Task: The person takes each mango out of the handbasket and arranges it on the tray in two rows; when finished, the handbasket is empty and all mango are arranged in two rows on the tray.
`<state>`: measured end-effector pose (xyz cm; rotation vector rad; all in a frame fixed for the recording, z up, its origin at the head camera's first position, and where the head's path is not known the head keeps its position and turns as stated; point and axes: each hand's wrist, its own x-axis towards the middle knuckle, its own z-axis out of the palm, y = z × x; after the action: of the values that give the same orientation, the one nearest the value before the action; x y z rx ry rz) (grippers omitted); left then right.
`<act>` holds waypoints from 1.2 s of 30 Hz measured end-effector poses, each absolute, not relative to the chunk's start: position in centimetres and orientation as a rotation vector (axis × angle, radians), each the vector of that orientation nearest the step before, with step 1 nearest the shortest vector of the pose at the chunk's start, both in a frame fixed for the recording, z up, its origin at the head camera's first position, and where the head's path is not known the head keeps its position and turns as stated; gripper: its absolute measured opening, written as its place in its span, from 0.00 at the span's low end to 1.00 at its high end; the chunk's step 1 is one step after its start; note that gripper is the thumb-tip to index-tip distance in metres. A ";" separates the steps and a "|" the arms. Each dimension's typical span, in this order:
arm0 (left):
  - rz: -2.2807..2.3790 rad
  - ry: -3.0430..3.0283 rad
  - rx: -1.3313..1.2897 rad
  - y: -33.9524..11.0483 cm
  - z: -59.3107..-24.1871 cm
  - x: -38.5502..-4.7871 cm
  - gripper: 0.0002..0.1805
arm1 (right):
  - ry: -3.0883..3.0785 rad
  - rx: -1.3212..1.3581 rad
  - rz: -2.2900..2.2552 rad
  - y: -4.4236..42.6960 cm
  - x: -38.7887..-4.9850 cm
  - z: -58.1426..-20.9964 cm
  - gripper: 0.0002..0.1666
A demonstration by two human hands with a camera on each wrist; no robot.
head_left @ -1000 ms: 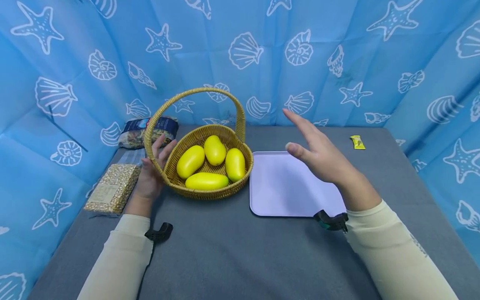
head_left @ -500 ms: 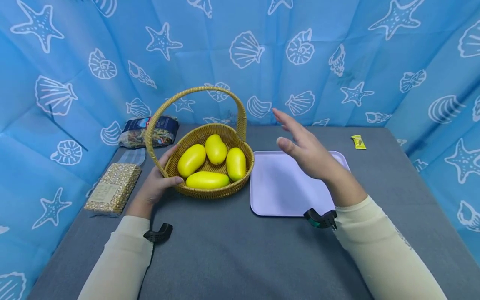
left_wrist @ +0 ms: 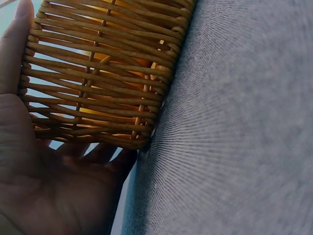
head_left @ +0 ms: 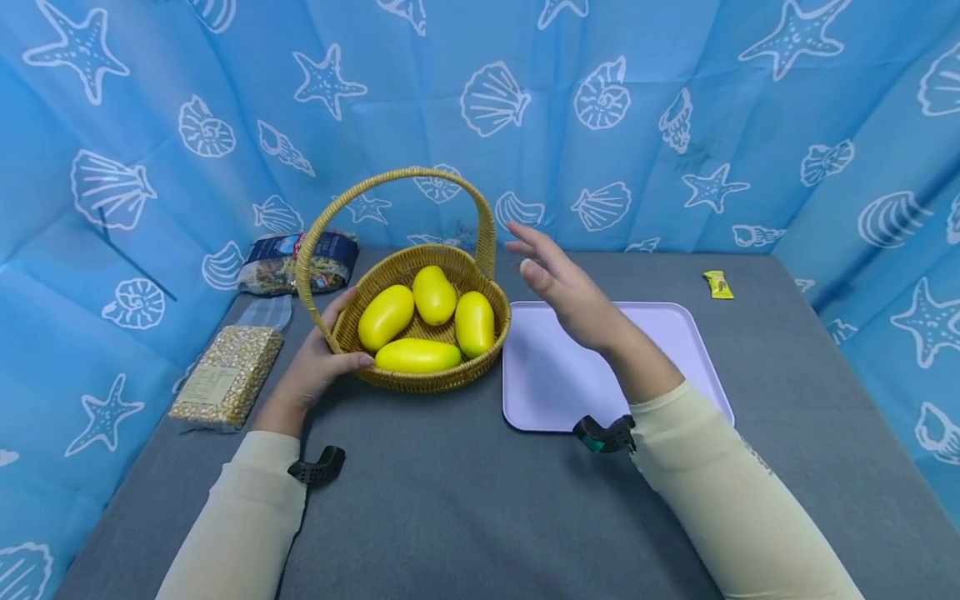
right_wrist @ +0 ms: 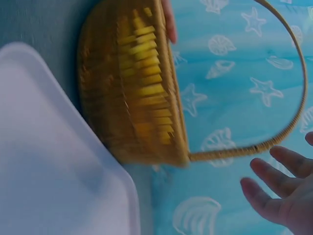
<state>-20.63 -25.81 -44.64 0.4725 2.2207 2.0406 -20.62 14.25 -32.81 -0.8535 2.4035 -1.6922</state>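
A woven wicker basket (head_left: 427,382) with a tall hoop handle stands on the table and holds several yellow mangoes (head_left: 417,356). My left hand (head_left: 311,371) grips its left side, thumb along the rim and fingers round the outer wall. In the left wrist view the thumb lies along the edge of the basket (left_wrist: 93,83), its other fingers partly hidden behind the weave. My right hand (head_left: 577,304) is in the air above the tray's left half, fingers extended and touching nothing. The right wrist view shows those fingers apart from the handle (right_wrist: 234,152).
A lilac tray (head_left: 555,383) lies right of the basket. On the left are a bag of pale kernels (head_left: 225,375) and a dark-topped package (head_left: 300,262). A small yellow wrapped sweet (head_left: 718,285) lies at the far right. A blue shell-print curtain (head_left: 555,150) hangs behind.
My left hand has closed in on the basket's side and taken hold of its rim. My right hand has moved left across the tray toward the basket.
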 end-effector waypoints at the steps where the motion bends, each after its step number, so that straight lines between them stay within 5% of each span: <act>1: 2.042 2.217 0.476 -25.8 -44.7 -20.7 0.59 | 2.377 -0.846 -1.718 13.8 -20.8 -33.1 0.69; 11: 2.051 2.178 0.495 -26.0 -45.0 -20.8 0.63 | 2.224 -0.669 -1.838 10.4 -22.3 -35.4 0.74; 18: 2.064 2.161 0.511 -26.1 -45.1 -20.8 0.62 | 2.102 -0.565 -1.927 9.2 -22.8 -35.7 0.52; 36: 2.081 2.144 0.519 -26.2 -45.2 -20.7 0.61 | 2.826 -0.468 -0.682 3.0 -23.8 -37.9 0.54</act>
<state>-20.73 -26.20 -45.18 0.5192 2.1436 2.0811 -23.76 2.99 -37.88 -0.4681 2.8263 -0.6818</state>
